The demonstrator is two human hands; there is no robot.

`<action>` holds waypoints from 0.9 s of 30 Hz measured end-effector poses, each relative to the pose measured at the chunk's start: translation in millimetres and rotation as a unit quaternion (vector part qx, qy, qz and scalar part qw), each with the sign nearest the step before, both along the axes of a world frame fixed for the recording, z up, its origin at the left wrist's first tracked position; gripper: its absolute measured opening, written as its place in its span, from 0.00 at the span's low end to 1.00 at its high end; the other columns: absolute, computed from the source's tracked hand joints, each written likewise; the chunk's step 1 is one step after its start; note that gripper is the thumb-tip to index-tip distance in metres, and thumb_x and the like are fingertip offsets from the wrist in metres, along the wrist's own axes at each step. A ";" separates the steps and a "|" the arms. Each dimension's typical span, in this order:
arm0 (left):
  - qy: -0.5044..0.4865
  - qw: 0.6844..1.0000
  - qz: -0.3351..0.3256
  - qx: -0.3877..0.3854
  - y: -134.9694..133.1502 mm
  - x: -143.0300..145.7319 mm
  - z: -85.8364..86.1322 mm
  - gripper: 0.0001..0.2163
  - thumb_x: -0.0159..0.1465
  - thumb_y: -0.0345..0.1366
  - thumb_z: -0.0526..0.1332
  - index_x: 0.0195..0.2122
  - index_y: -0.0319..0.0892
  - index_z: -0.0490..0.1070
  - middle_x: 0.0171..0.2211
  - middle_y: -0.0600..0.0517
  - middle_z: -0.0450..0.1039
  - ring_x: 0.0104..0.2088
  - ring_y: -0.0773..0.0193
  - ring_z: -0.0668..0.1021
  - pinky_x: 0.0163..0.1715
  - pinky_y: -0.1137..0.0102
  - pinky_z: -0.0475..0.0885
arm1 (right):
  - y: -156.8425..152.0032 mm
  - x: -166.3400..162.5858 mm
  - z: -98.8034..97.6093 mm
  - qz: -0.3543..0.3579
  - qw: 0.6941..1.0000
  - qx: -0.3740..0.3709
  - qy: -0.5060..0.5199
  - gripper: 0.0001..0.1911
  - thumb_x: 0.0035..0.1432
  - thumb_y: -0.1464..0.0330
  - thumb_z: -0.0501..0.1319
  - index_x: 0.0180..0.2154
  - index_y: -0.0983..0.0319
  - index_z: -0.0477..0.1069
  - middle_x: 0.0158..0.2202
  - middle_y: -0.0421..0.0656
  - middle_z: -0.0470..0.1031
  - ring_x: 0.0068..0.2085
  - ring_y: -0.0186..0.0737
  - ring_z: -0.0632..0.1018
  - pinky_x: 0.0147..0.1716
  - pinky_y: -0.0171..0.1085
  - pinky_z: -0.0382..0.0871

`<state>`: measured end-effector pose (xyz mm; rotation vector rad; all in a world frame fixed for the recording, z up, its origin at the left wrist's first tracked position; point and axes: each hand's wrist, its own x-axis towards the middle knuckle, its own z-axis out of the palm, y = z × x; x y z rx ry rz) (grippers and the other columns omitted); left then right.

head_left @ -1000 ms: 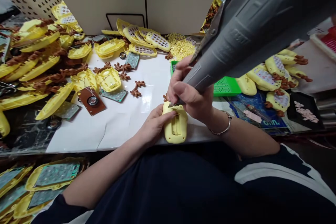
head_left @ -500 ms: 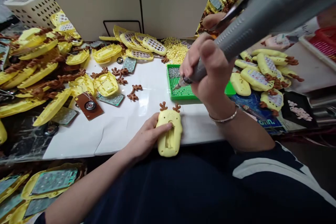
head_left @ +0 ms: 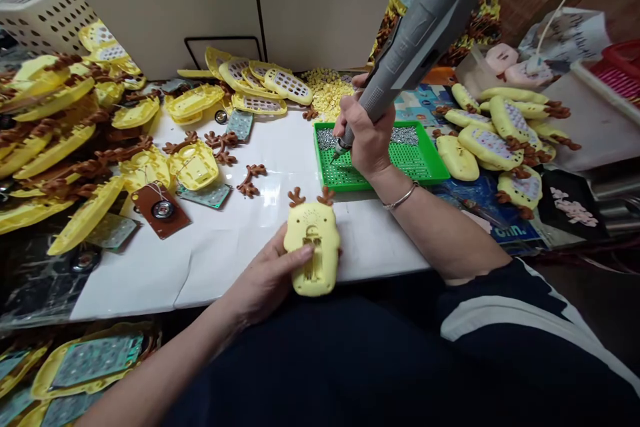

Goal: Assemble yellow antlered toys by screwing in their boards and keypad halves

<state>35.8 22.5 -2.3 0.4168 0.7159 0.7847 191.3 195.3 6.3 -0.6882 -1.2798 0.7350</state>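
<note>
- Toy (head_left: 312,259), yellow with brown antlers: back side up, flat on white sheet (head_left: 280,147) at near table edge, antlers pointing away from body.
- Left hand (head_left: 260,280): closed loosely around toy from its left side, one fingertip laid across the slot in the middle of the back.
- Right hand (head_left: 367,139): wrapped tight around lower barrel of grey screwdriver (head_left: 415,27), body of tool slanting up and to the right.
- Screwdriver tip down inside green tray (head_left: 345,177), just beside the heap of screws (head_left: 327,139) at the far left corner; contact with a screw cannot be told.
- Change from a second ago: tip then pressed on upper end of toy, right hand directly over it. Half a second ago: tool lifted, hovering above tray. Now well apart from toy, lowered into tray.
- Toy in much the same spot at table edge, same hand on it.
- Around: loose yellow shells (head_left: 60,120) heaped left, finished toys (head_left: 495,140) right of tray, cardboard box (head_left: 225,7) behind.
</note>
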 end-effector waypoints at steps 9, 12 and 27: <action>0.051 0.986 0.152 0.032 19.7 12.0 -1.8 0.27 0.50 0.29 0.69 0.52 0.41 0.66 0.41 0.47 0.79 0.42 0.54 0.81 0.43 0.63 0.76 | 0.4 -1.5 1.8 -0.002 1.000 0.003 0.017 0.26 0.44 0.47 0.67 0.37 0.54 0.61 0.18 0.28 0.60 0.16 0.29 0.66 0.19 0.35 0.65; 0.047 0.982 0.179 0.027 22.5 13.8 -2.0 0.26 0.50 0.29 0.69 0.50 0.41 0.67 0.42 0.47 0.79 0.43 0.54 0.81 0.45 0.61 0.76 | -8.3 -0.7 17.0 0.001 1.000 0.011 0.003 0.26 0.45 0.45 0.65 0.38 0.53 0.62 0.18 0.29 0.59 0.17 0.29 0.66 0.18 0.35 0.64; 0.028 0.978 0.201 0.050 23.6 13.3 -3.1 0.21 0.52 0.28 0.67 0.48 0.43 0.69 0.42 0.49 0.78 0.43 0.58 0.80 0.46 0.63 0.76 | -113.2 -8.0 39.5 0.195 0.978 -0.064 0.035 0.19 0.51 0.58 0.67 0.42 0.51 0.63 0.21 0.31 0.66 0.16 0.30 0.65 0.14 0.34 0.60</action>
